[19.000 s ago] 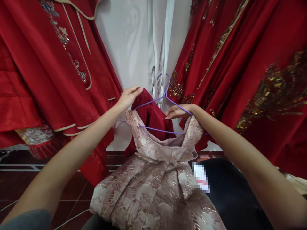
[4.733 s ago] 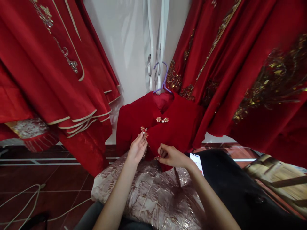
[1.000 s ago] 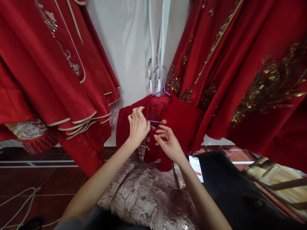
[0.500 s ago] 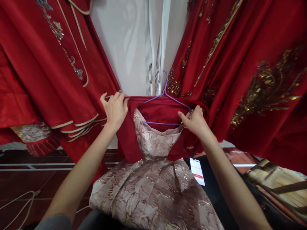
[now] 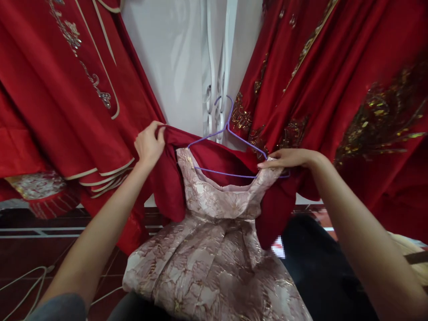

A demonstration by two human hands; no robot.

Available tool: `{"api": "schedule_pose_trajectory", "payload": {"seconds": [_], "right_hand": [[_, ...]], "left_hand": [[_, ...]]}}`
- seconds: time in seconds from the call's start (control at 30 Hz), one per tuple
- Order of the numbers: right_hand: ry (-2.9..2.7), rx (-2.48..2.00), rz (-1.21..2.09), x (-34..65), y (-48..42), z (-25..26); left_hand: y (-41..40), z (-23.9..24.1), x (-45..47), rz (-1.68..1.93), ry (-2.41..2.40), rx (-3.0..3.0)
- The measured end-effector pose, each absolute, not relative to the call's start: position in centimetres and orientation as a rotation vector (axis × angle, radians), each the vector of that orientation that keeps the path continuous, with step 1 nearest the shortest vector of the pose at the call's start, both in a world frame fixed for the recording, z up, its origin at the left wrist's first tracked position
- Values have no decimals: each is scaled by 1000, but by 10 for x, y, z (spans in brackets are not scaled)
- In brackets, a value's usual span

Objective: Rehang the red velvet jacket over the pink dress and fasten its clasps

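Observation:
A pink-beige brocade dress (image 5: 214, 258) with gold threads lies over my lap, its bodice hung on a thin purple hanger (image 5: 230, 129). Behind the bodice and at both its sides is a plain red garment (image 5: 170, 191), which looks like a short jacket. My left hand (image 5: 150, 141) is closed on the upper left edge of this garment, holding it up and away from the dress. At the other shoulder, my right hand (image 5: 287, 159) pinches the dress strap beside the hanger's arm; its fingertips are partly hidden behind the strap.
Red embroidered gowns hang at the left (image 5: 110, 89) and right (image 5: 301, 80). White cabinet doors (image 5: 167, 67) stand behind. A phone (image 5: 278, 247) is partly covered beside the dress. A white cable (image 5: 43, 276) lies on the dark red tiled floor.
My left hand has moved left and slightly up with the red garment's edge. My right hand has turned and shifted right onto the strap. The dress straps now show over the red cloth.

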State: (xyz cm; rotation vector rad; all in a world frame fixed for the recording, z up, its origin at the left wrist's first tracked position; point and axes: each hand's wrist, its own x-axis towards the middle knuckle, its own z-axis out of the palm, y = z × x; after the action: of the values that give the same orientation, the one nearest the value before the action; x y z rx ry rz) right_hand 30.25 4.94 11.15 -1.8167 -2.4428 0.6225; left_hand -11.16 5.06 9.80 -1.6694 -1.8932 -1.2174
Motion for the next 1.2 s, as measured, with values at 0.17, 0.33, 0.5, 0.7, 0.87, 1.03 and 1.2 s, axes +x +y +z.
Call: {"api": "schedule_pose_trajectory", "payload": {"seconds": [0.17,0.33,0.5,0.7,0.87,1.03,1.2], "right_hand": [[-2339,-1643,407,293,40,108],[-2184,-1866,-110,279,36,103],[-2125,-1867,-190,276,30,100],[-2082,-1795,-111,279,31,95],[-2044,-1597,-114,284,32,79],[-2005,-1410,-225,296,24,62],[-1971,-1501,-232,302,12,64]], "left_hand": [[56,103,-155,-882,-2122,-1651],[39,90,-180,-104,-1931,-2164],[19,88,-181,147,-1609,-2634],[16,108,-141,-473,-1395,-2847],[38,91,-109,-590,-1347,-2830],[45,73,-103,-698,-1305,-2694],[39,63,-103,-798,-1328,-2545]]}}
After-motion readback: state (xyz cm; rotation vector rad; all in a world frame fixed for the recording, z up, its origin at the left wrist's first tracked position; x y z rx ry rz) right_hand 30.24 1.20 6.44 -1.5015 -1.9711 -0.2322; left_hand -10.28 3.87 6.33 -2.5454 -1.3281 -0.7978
